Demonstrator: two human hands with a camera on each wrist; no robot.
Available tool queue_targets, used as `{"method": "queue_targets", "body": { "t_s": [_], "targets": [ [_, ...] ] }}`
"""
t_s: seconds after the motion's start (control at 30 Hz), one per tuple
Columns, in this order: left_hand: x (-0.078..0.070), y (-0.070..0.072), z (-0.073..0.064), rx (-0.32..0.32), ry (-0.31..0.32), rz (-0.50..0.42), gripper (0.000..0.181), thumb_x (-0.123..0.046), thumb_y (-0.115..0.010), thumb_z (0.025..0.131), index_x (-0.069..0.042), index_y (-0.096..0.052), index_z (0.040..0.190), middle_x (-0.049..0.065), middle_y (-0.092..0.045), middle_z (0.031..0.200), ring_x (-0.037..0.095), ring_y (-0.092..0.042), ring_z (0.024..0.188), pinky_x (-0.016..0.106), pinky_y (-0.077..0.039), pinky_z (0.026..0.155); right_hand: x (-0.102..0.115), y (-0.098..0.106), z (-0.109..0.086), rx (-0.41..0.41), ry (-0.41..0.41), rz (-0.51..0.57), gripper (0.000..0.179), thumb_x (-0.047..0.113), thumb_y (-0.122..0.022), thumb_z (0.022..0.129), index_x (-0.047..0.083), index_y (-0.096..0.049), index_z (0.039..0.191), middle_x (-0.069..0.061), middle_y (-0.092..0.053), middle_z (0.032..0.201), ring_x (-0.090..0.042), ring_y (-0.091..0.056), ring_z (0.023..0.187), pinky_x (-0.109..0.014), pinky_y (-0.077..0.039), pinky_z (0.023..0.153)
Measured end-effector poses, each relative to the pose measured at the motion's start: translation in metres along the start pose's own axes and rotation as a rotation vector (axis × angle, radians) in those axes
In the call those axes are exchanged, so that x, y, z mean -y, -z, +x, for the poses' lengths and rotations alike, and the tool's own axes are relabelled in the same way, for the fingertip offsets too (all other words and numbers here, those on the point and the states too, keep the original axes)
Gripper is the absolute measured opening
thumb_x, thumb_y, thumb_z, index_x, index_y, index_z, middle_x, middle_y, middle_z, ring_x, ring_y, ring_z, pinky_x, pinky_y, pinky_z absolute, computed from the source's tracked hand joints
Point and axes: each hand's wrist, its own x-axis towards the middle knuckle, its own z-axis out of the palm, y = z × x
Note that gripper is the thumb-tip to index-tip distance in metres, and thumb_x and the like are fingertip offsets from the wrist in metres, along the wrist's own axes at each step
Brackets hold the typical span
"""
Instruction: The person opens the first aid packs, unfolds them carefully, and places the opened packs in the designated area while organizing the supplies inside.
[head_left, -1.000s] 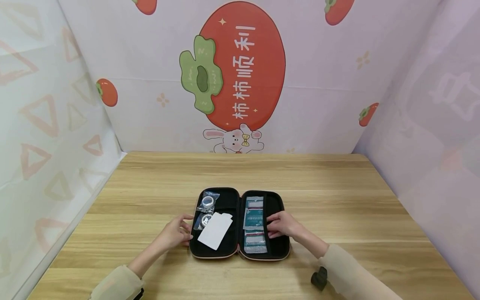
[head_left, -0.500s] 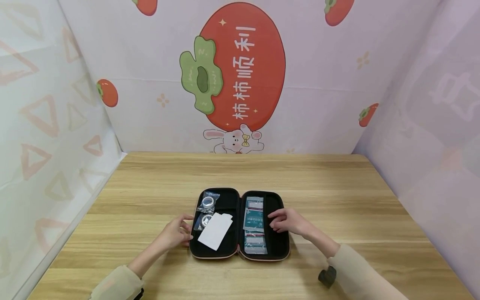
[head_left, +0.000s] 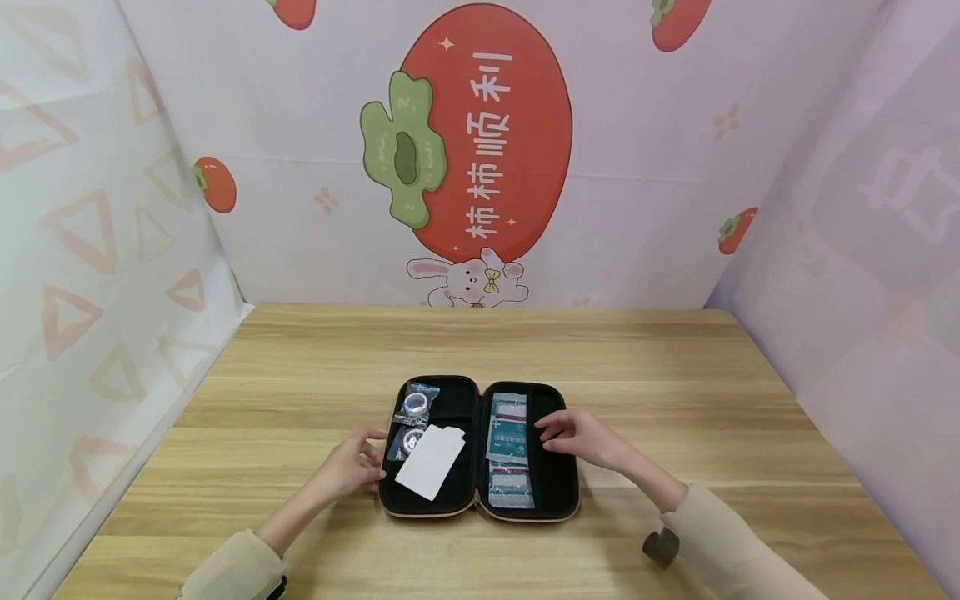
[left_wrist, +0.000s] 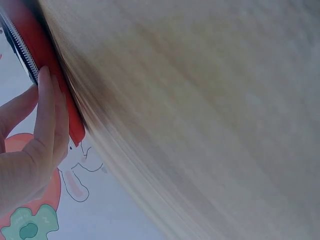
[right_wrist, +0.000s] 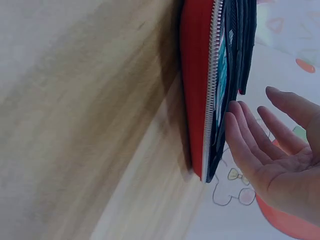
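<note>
A small zip case [head_left: 557, 500], red outside and black inside, lies unfolded on the table. My left hand [head_left: 348, 468] rests its fairly straight fingers against the case's left outer wall, beside the zipper in the left wrist view. In the left half lie a white card-like piece [head_left: 431, 463] and two clear-bagged white rolls, the upper roll [head_left: 415, 405] and the lower roll [head_left: 409, 442]. Teal and white sachets [head_left: 509, 437] sit under the right half's pocket strip. Over that half hovers my right hand [head_left: 583, 438], fingers loosely bent, holding nothing.
The case rests on a wood-grain table [head_left: 480, 342], near its front middle. A printed cloth backdrop [head_left: 637, 233] stands behind, with cloth walls on both sides. A dark band [head_left: 662, 547] hangs by the right sleeve.
My right hand has drawn back and lifted slightly, from inside the case's right pocket to above it. The left hand and the case have stayed put.
</note>
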Motion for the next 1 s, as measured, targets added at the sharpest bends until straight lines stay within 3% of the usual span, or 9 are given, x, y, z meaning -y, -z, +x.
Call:
{"method": "queue_targets", "body": {
  "t_s": [0.23, 0.5, 0.73, 0.9, 1.0],
  "targets": [
    [0.001, 0.0, 0.0, 0.009, -0.007, 0.002, 0.052, 0.02, -0.056, 0.067, 0.014, -0.039, 0.116, 0.014, -0.05, 0.08, 0.016, -0.054, 0.059, 0.032, -0.055, 0.053, 0.014, -0.006, 0.012, 0.037, 0.042, -0.096, 0.028, 0.006, -0.06, 0.081, -0.004, -0.058, 0.108, -0.011, -0.062, 0.09, -0.015, -0.058, 0.076, -0.019, -0.05, 0.064],
    [0.001, 0.0, 0.0, 0.006, -0.008, 0.001, 0.052, 0.021, -0.056, 0.067, 0.014, -0.039, 0.116, 0.015, -0.05, 0.08, 0.016, -0.054, 0.06, 0.032, -0.055, 0.053, 0.034, -0.021, 0.024, 0.077, 0.15, -0.193, 0.028, 0.005, -0.061, 0.081, -0.003, -0.06, 0.107, -0.011, -0.062, 0.093, -0.012, -0.057, 0.076, -0.017, -0.049, 0.063],
    [0.0, 0.0, -0.001, -0.003, 0.005, 0.001, 0.053, 0.021, -0.056, 0.067, 0.014, -0.04, 0.116, 0.015, -0.05, 0.08, 0.017, -0.054, 0.06, 0.032, -0.055, 0.053, 0.047, -0.037, 0.036, 0.153, 0.189, -0.21, 0.028, 0.006, -0.06, 0.082, 0.001, -0.059, 0.109, -0.01, -0.06, 0.101, -0.02, -0.058, 0.088, -0.018, -0.05, 0.071],
    [-0.001, 0.0, -0.001, -0.001, 0.003, 0.002, 0.053, 0.021, -0.056, 0.067, 0.014, -0.04, 0.117, 0.015, -0.05, 0.08, 0.017, -0.054, 0.059, 0.032, -0.055, 0.053, 0.055, -0.047, 0.044, 0.175, 0.211, -0.302, 0.03, 0.012, -0.062, 0.082, 0.003, -0.059, 0.11, -0.007, -0.059, 0.106, -0.019, -0.055, 0.096, -0.026, -0.051, 0.076],
    [-0.001, 0.0, -0.001, -0.002, -0.003, 0.002, 0.053, 0.021, -0.056, 0.067, 0.015, -0.04, 0.116, 0.015, -0.05, 0.08, 0.017, -0.054, 0.059, 0.032, -0.055, 0.053, 0.059, -0.053, 0.048, 0.184, 0.237, -0.359, 0.031, 0.014, -0.063, 0.081, 0.004, -0.06, 0.109, -0.007, -0.058, 0.109, -0.018, -0.055, 0.097, -0.025, -0.05, 0.077]
  ]
}}
